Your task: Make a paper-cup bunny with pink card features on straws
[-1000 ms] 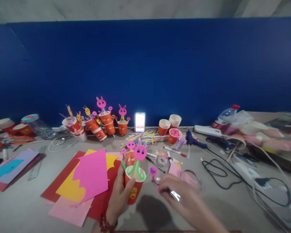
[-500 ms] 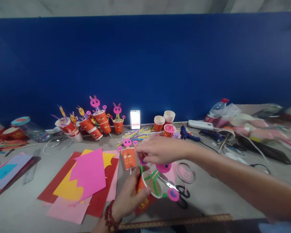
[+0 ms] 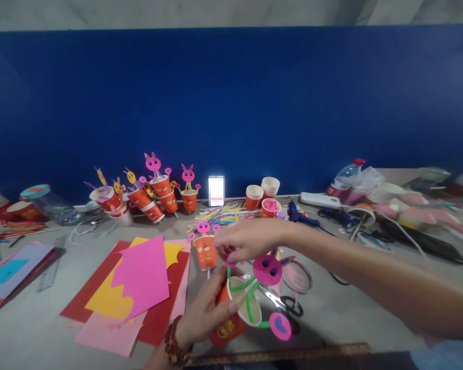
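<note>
My left hand [image 3: 210, 304] wraps round a red paper cup [image 3: 230, 329], which is tilted with its white mouth towards the right. Bent green stems [image 3: 250, 303] come out of the cup. One carries a pink disc with a blue heart [image 3: 281, 327]. A pink paper rabbit face [image 3: 267, 270] with dark eyes stands over the rim on pale sticks. Above the cup, the closed fingers of my right hand [image 3: 250, 240] pinch a small pink paper disc [image 3: 230, 261] on top of an upright green stem. Part of that disc is hidden by the fingers.
Behind my hands stands a finished-looking cup figure [image 3: 205, 252]. Scissors [image 3: 291, 306] and a tape ring [image 3: 298, 277] lie right of the cup. Coloured paper sheets [image 3: 142, 282] spread to the left. A glue gun [image 3: 301, 215] and stacked cups [image 3: 253, 196] are at the back.
The cup has tipped further over, and its rabbit face and heart disc have swung into fuller view. My right hand has stayed nearly in place, still at the small disc.
</note>
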